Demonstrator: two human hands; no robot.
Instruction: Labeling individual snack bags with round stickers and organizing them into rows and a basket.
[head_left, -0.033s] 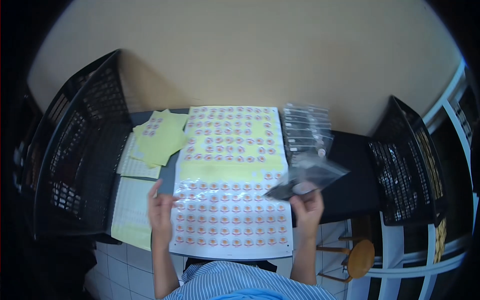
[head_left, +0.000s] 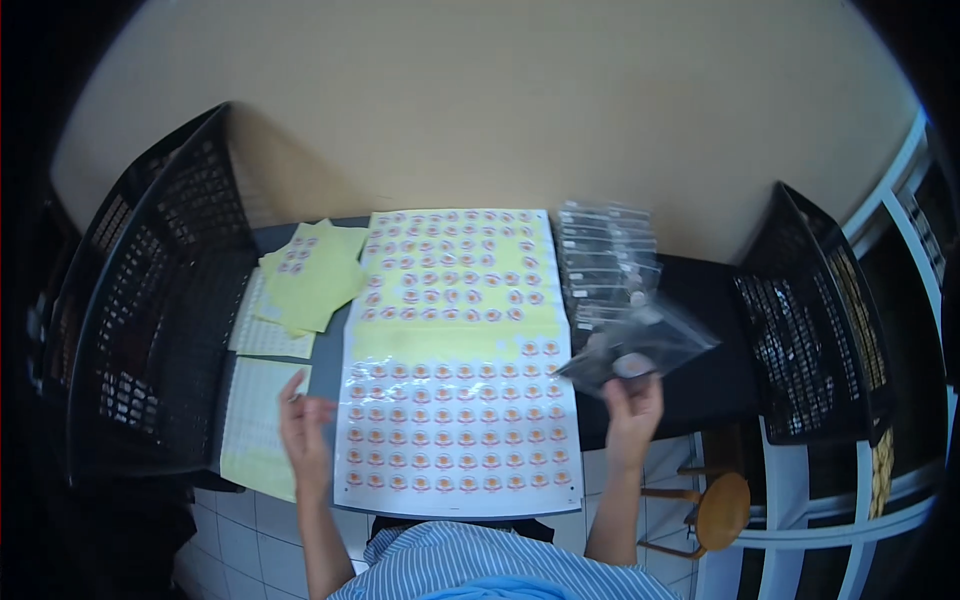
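My left hand (head_left: 305,420), its fingers apart and slightly bent, is over the pale sheets (head_left: 262,440) at the left edge of a large sticker sheet (head_left: 455,440), with nothing clearly in it. My right hand (head_left: 632,410) grips a clear plastic bag (head_left: 668,336) with dark contents and a pale round spot, just right of that sheet. The large sheet has rows of small round pink-and-orange stickers and bare yellow backing. Behind the bag lie overlapping clear packets (head_left: 605,240) with dark contents.
Black perforated baskets stand at left (head_left: 160,280) and right (head_left: 810,330). Loose yellow backing sheets (head_left: 320,280) lie left of the sticker sheet. A dark surface (head_left: 710,380) extends rightward to the basket. A wooden stool (head_left: 722,512) is below at the right; a beige wall (head_left: 480,110) rises behind.
My right hand has shifted rightward with the bag, which has turned a little. My left hand has moved slightly down and left, away from the large sheet.
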